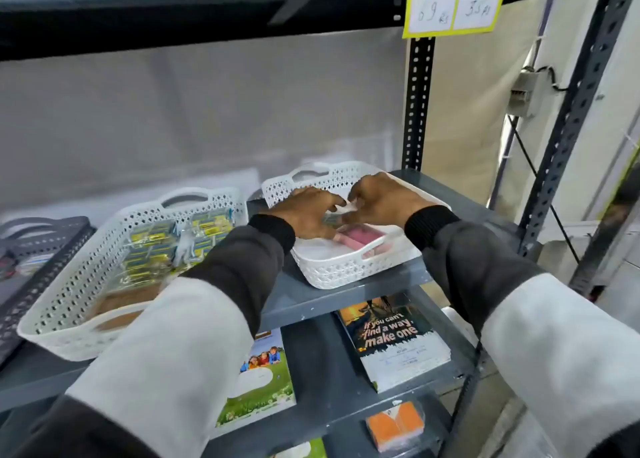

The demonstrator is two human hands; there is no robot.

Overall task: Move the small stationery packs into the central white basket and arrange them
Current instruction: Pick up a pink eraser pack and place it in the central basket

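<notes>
Because the packs are to be gathered from it, both hands are lowered into the right-hand white basket (346, 267) on the shelf (346, 301), the left hand (304, 215) and right hand (381, 199) almost touching. The fingers are curled narrowly over a greenish pack (331, 219); whether it is gripped cannot be told. Pink packs (356, 237) lie just beneath. The fuller basket (62, 305) of yellow packs (152, 249) stands just beside, partly hidden by the left sleeve (207, 305).

Both hands are inside the right white basket (341, 267): the left hand (306, 215) and the right hand (381, 199) meet above the pink packs (360, 237) there.
</notes>
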